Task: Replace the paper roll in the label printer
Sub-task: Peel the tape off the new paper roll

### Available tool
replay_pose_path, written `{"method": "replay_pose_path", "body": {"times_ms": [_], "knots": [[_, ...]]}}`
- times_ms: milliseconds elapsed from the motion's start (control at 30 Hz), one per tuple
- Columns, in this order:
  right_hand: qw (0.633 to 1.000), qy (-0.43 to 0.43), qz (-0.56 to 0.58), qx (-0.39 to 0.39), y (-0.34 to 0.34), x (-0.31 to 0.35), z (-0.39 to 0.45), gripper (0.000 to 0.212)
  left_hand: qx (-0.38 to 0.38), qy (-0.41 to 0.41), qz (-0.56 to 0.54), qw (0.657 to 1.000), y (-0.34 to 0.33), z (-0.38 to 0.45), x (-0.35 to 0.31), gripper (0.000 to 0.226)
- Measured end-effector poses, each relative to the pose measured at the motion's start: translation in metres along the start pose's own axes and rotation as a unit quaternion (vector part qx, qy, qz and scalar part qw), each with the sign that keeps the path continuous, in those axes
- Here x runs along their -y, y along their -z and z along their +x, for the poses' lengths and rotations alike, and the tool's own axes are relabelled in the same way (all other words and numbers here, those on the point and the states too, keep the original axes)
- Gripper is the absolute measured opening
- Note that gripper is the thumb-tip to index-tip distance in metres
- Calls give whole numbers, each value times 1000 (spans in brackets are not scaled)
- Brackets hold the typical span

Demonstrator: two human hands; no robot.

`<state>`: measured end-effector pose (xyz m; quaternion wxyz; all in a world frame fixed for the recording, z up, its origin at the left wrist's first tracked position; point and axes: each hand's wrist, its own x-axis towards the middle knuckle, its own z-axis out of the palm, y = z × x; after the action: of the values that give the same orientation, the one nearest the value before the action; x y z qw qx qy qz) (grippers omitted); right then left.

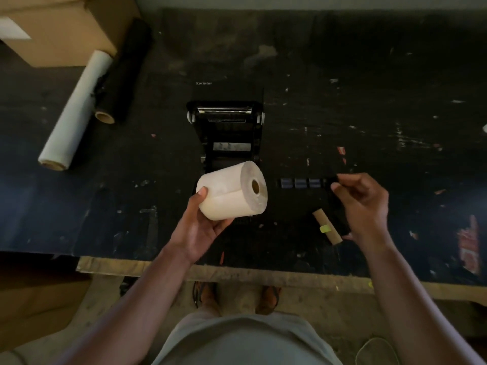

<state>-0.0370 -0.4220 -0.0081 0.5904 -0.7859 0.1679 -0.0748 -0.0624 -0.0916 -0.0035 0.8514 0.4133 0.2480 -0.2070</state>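
The black label printer (225,133) stands open at the middle of the dark table, its lid folded back. My left hand (203,225) holds a full white paper roll (232,192) from below, just in front of the printer, with the core hole facing right. My right hand (362,204) grips the end of a black spindle (303,183) that points left toward the roll's hole, a short gap away. An empty brown cardboard core (327,226) with a bit of yellow tape lies on the table below my right hand.
A long white film roll (76,109) and a black roll (123,75) lie at the left, beside a cardboard box (60,27) in the far left corner. The table's front edge (237,272) runs just before my body.
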Motion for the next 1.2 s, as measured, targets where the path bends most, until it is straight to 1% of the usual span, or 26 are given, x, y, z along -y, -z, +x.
{"method": "replay_pose_path", "body": {"times_ms": [67, 133, 167, 267, 300, 367, 400, 467, 500, 567, 700, 800, 867, 933, 1000, 1067, 1167, 1200], "knots": [[999, 0, 41, -16, 2, 9, -7, 21, 7, 3, 2, 1000, -2, 1, 1, 96], [999, 8, 48, -7, 0, 16, -13, 21, 11, 10, -1, 1000, -4, 1, 2, 96], [999, 17, 37, -3, -2, 17, -15, 21, 12, 12, -1, 1000, -6, 1, 3, 94], [999, 44, 2, -3, -7, 19, -21, 21, 3, 15, 5, 1000, -11, -1, 5, 76], [999, 51, -7, -6, -7, 19, -23, 21, 2, 16, 5, 1000, -12, -1, 6, 76], [997, 68, -33, -10, -4, 22, -27, 23, -6, 13, 11, 1000, -15, -1, 7, 84], [996, 77, -42, -14, -2, 24, -28, 24, -10, 10, 20, 1000, -18, -2, 7, 80], [993, 102, -56, -16, 3, 29, -31, 25, -19, 3, 35, 999, -24, -3, 8, 55], [991, 118, -68, -13, 4, 31, -32, 25, -25, -1, 38, 999, -26, -3, 8, 48], [986, 138, -92, 1, 2, 34, -36, 25, -34, -11, 56, 998, -30, -2, 10, 47], [988, 127, -83, 23, -10, 31, -44, 25, -27, -26, 81, 996, -40, -2, 15, 64], [991, 117, -40, 58, -20, 30, -50, 18, -29, -32, 93, 995, -48, 1, 21, 51], [992, 99, -27, 76, -28, 29, -54, 17, -32, -42, 107, 993, -52, 3, 25, 49], [996, 57, -7, 70, -35, 27, -56, 23, -34, -53, 120, 991, -57, 5, 29, 45], [997, -23, 55, 58, -36, 24, -54, 28, -35, -58, 126, 990, -59, 7, 32, 43], [985, -110, 113, 66, -34, 20, -52, 26, -40, -59, 134, 988, -62, 8, 33, 46], [975, -169, 131, 68, -30, 14, -54, 20, -45, -78, 158, 983, -69, 11, 36, 56], [969, -188, 147, 64, -29, 15, -55, 19, -46, -86, 168, 981, -72, 12, 38, 55]]}}
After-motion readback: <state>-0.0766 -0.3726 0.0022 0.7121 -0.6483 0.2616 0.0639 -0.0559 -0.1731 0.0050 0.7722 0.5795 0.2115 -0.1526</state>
